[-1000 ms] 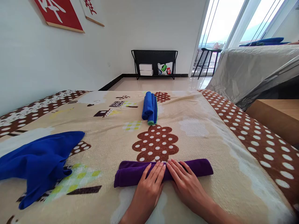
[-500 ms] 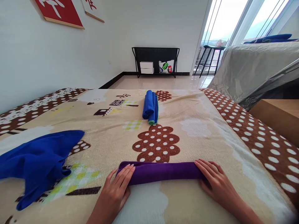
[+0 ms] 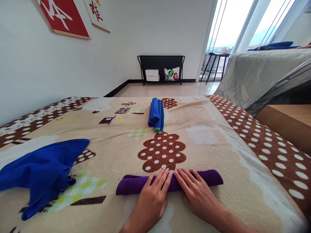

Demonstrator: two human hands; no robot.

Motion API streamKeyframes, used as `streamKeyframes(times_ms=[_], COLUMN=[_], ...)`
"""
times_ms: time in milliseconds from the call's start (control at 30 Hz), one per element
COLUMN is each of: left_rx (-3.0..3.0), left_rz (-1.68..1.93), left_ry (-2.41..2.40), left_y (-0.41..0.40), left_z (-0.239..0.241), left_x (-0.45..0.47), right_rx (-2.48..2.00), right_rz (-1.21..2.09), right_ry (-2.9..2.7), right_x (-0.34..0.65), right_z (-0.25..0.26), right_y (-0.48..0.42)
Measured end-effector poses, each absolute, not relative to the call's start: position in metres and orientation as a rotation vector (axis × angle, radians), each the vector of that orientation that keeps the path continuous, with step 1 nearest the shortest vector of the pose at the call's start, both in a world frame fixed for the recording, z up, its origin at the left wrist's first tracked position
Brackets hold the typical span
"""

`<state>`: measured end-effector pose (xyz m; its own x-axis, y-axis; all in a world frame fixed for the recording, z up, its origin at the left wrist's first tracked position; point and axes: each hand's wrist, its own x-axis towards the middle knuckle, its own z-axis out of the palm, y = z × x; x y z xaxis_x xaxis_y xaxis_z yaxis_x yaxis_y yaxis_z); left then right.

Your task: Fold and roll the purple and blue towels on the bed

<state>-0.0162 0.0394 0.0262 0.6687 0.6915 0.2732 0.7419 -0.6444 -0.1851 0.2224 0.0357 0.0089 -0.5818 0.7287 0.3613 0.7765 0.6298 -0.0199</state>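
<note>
A purple towel (image 3: 206,177), rolled into a long tube, lies crosswise on the patterned blanket (image 3: 204,207) in front of me. My left hand (image 3: 154,195) rests on the roll just left of its middle, fingers stretched over the top. Close beside it, my right hand (image 3: 194,191) also presses on the roll with outstretched fingers. Both ends of the tube stick out past my hands, and the thumbs are partly hidden. Further up the blanket sit several rolled blue towels (image 3: 155,113), side by side. To the left lies a crumpled blue cloth (image 3: 46,168).
A black rack (image 3: 160,64) holding white boxes (image 3: 152,75) stands at the far wall. On the right are a plastic-covered piece of furniture (image 3: 262,68), a brown box (image 3: 286,123) and a black stool (image 3: 216,61) by the window.
Both hands have moved inward from the ends of the purple roll to its middle, now almost touching. The camera view has tilted up slightly.
</note>
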Motion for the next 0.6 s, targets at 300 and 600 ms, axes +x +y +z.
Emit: streamKeyframes(times_ms=[300,600], left_rx=[-2.512,-2.639], left_rz=[-0.338,-0.401], left_ry=[-1.195,-1.237], left_y=[0.039,0.053], left_z=[0.006,0.006], left_x=[-0.122,-0.137], right_rx=[-1.181,-1.223], right_rz=[-0.326,0.103], right_ry=[-2.565,-2.487], right_x=[0.332,0.34], right_z=[-0.008,0.006], right_y=[0.031,0.045])
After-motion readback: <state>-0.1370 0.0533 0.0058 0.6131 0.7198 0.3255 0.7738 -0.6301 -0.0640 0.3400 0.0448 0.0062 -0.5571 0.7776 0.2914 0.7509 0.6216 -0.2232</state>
